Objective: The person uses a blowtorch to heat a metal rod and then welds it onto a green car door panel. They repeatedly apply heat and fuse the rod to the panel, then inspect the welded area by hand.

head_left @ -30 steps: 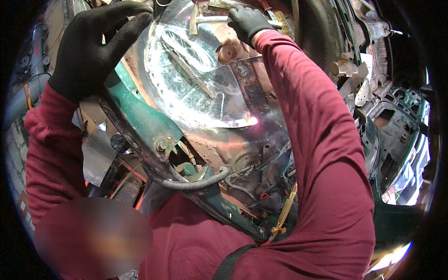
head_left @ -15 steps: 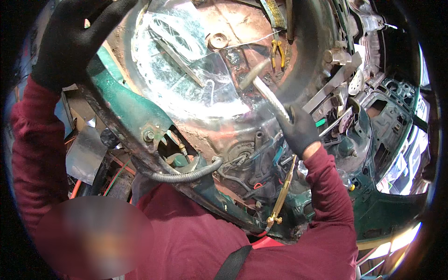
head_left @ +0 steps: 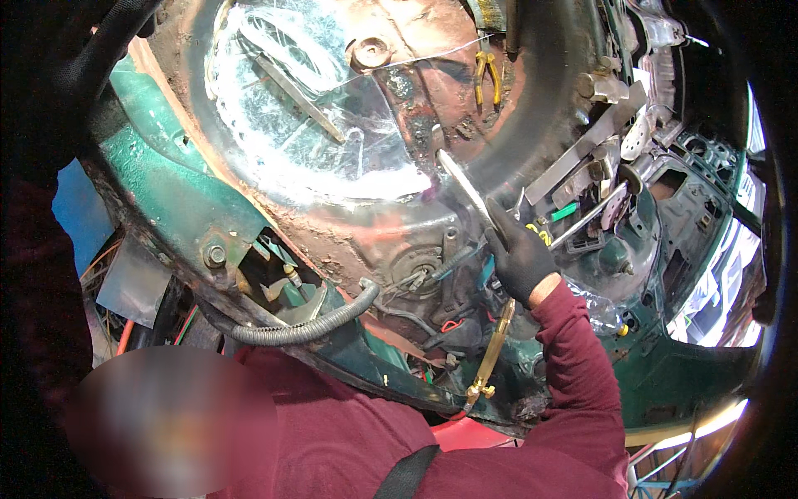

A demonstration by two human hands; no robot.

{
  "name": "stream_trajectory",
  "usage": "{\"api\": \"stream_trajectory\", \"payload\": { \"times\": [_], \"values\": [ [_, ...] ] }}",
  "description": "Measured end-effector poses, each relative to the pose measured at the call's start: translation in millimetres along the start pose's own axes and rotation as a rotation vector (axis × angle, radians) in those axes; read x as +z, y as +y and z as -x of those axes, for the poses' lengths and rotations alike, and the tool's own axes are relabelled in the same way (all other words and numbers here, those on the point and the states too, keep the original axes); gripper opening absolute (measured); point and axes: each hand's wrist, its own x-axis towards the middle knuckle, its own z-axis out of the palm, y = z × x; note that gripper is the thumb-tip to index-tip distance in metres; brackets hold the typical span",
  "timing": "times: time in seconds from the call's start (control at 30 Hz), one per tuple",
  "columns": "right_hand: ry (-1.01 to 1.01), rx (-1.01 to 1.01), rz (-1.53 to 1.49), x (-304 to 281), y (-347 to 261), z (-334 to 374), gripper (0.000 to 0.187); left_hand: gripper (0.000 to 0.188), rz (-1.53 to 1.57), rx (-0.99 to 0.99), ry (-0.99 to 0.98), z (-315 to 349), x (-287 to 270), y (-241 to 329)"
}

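Observation:
My right hand (head_left: 525, 259), in a black glove, is closed round the handle of a hammer (head_left: 467, 187). The hammer's head, seen nearly edge-on, is over the bottom edge of the round metal well (head_left: 453, 214). My left hand (head_left: 104, 54), also black-gloved, is in shadow at the upper left by the green painted panel (head_left: 191, 187); its fingers are mostly dark or cut off. In the well lie pliers with yellow handles (head_left: 496, 83), a brush (head_left: 489, 17) and a long flat metal strip (head_left: 295, 96) on shiny clear sheeting.
A brass torch (head_left: 492, 353) lies near my right forearm. Grey corrugated hose (head_left: 312, 328) crosses the panel's near edge. Metal strips (head_left: 573, 158), loose tools and a clear plastic bottle (head_left: 598, 309) crowd the right. A grey metal sheet (head_left: 135, 281) sits at left.
The hammer's head has swung down and slightly left, and my right hand has moved lower. My left hand has shifted up and left, partly out of view. The whole view has shifted slightly.

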Motion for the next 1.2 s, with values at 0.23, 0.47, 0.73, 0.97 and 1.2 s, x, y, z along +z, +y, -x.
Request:
{"api": "stream_trajectory", "payload": {
  "times": [0.23, 0.47, 0.73, 0.97, 1.2],
  "values": [
    [-0.132, 0.066, 0.103, 6.8, -9.8, -5.3, 0.061, 0.032, 0.024, 0.012, -0.012, 3.4, 9.5, -0.7],
    [-0.130, 0.071, 0.097, 11.5, -21.9, -18.9, 0.066, 0.032, 0.005, -0.012, -0.022, 10.0, -5.6, -0.8],
    [-0.044, 0.062, 0.104, 11.2, -26.1, -15.0, 0.053, 0.032, 0.035, 0.018, -0.026, 1.8, 4.3, -3.1],
    [-0.176, 0.119, 0.147, 6.6, -32.8, -18.7, 0.053, 0.032, 0.022, 0.004, -0.043, 7.7, -5.1, -5.3],
    [-0.203, 0.120, 0.143, 9.9, -28.3, -26.8, 0.053, 0.033, 0.025, 0.005, -0.066, 6.5, -8.3, -7.4]
  ]
}}
